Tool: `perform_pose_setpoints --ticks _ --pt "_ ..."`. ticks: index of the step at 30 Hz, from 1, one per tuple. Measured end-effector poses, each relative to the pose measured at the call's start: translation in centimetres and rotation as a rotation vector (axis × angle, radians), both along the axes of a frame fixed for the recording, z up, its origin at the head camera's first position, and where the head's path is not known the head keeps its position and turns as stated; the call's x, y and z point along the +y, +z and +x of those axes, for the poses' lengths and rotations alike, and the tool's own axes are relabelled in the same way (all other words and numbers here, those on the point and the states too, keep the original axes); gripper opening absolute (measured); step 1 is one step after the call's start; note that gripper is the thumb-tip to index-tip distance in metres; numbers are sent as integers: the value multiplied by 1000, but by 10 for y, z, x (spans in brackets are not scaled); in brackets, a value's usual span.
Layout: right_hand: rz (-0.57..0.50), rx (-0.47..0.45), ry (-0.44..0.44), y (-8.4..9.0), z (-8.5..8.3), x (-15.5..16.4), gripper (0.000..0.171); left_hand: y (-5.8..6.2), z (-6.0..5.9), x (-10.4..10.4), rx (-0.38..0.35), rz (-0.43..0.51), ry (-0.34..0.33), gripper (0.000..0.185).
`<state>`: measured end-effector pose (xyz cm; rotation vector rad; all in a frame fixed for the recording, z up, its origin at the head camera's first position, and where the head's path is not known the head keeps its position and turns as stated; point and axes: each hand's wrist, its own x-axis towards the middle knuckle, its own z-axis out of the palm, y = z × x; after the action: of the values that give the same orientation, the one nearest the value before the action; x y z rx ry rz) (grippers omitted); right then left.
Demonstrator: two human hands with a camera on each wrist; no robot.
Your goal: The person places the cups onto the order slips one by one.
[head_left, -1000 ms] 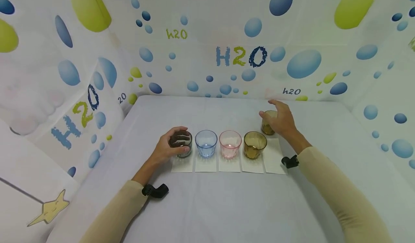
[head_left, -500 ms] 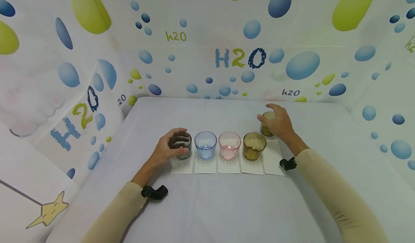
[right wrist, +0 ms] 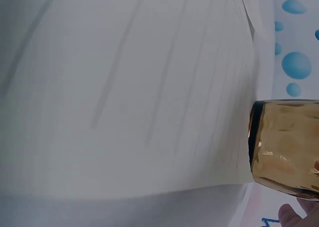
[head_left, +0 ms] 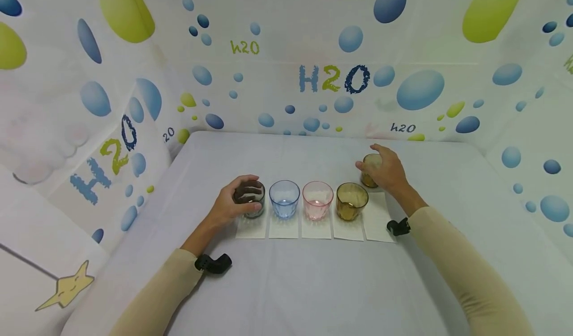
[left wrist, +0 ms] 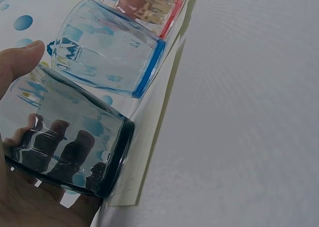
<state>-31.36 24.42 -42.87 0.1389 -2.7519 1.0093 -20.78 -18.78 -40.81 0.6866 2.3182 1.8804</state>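
Observation:
My left hand curls round a dark grey glass, thumb on the near side; its fingers show through the glass in the left wrist view. That glass stands upright at the left end of a row. To its right come a blue glass, a pink glass and an amber glass. My right hand is round a second amber glass behind the row's right end, thumb at its left side. In the right wrist view fingertips appear beside this glass, which is cut off by the frame's edge.
Several pale paper cards lie side by side under the row. The rightmost card has no glass on it and lies in front of my right hand's glass. A white cloth covers the table. A patterned backdrop stands behind.
The fingers of my right hand have come slightly lower round the rear amber glass. My left hand and the glasses stay in place; the head view shifts a little.

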Motion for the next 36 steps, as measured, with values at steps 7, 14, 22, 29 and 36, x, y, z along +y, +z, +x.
perform_pose_setpoints --ticks 7,14,22,29,36 --pt "-26 -83 -6 11 12 -7 96 2 0 0 -11 8 1 68" --pt "-60 -104 -7 7 8 -3 101 2 1 1 -14 5 5 68" --pt "-69 38 -10 -39 -23 14 81 2 1 0 -7 -1 6 68" --pt "-122 90 7 -48 -30 16 59 2 1 0 -14 2 4 68" --pt "-107 40 8 -19 -12 4 46 2 1 0 -7 9 0 67"
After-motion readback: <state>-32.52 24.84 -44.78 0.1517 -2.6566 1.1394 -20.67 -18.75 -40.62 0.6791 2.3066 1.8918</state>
